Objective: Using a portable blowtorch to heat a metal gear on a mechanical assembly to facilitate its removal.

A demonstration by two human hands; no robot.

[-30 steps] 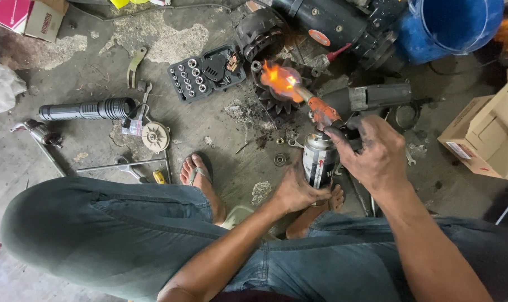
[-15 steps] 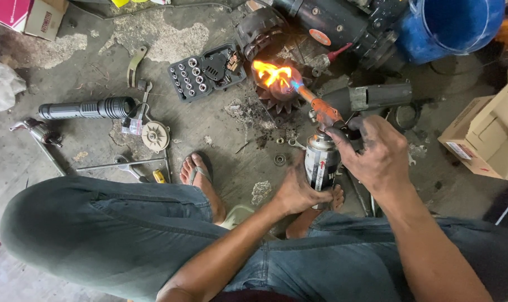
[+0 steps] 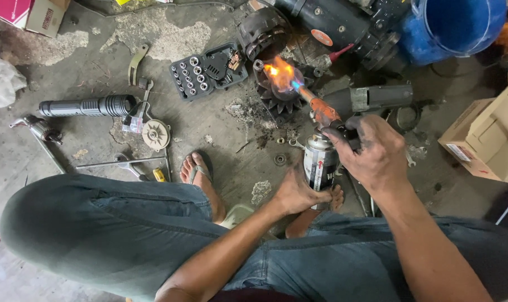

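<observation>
You are sitting low over a concrete floor [image 3: 153,33], knees spread, with a gas canister [image 3: 319,168] standing upright between your feet, a little right of centre. Your left hand [image 3: 296,193] wraps its lower body from the near left, fingers curled closed around it. Your right hand [image 3: 371,154] is clamped over the torch head [image 3: 325,114] on top of the canister, fingers folded shut on the valve end, blackened with grime. From there the orange nozzle slants up and to the far left, and its flame [image 3: 280,72] licks over a dark finned round part [image 3: 279,95] lying on the floor just beyond the canister.

To the left of that part lies an open black socket set [image 3: 208,70], and further left a black ribbed cylinder [image 3: 89,106] rests on its side. Near it, a pale round disc [image 3: 156,134] and a thin metal rod [image 3: 119,163] lie on the floor, close to your sandalled foot [image 3: 198,173]. Far behind the flame sits a big black motor housing [image 3: 332,22], with a blue bucket [image 3: 455,28] at the far right. A grey angular tool body [image 3: 371,99] lies just right of the nozzle, and cardboard boxes [image 3: 489,140] stand at the right edge
</observation>
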